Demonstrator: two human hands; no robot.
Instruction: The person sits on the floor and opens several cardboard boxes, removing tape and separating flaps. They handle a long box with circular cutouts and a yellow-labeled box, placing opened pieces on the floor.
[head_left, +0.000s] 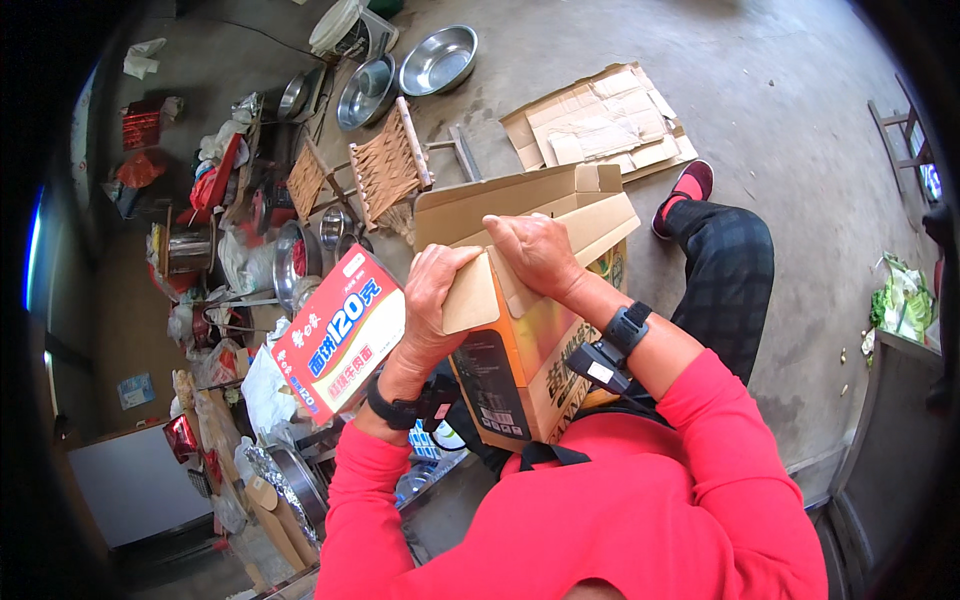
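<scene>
An upright cardboard carton (517, 352), printed in orange and black, stands against my body with its top flaps raised and folded outward. My left hand (435, 304) grips the flap and edge at its near left corner. The fingers of my right hand (536, 255) curl over the top edge close beside it, thumb raised. A long brown flap (480, 206) stands up along the far side. Just left of my left hand is a red and white printed noodle box (337, 337); what holds it up is hidden. The inside of the carton is mostly out of sight.
Flattened cardboard (600, 124) lies on the concrete floor ahead. Woven folding stools (390, 165), metal basins (439, 60) and a white bucket (345, 30) stand ahead to the left. Bags and pots crowd the left side. Leafy vegetables (904, 296) lie at the far right.
</scene>
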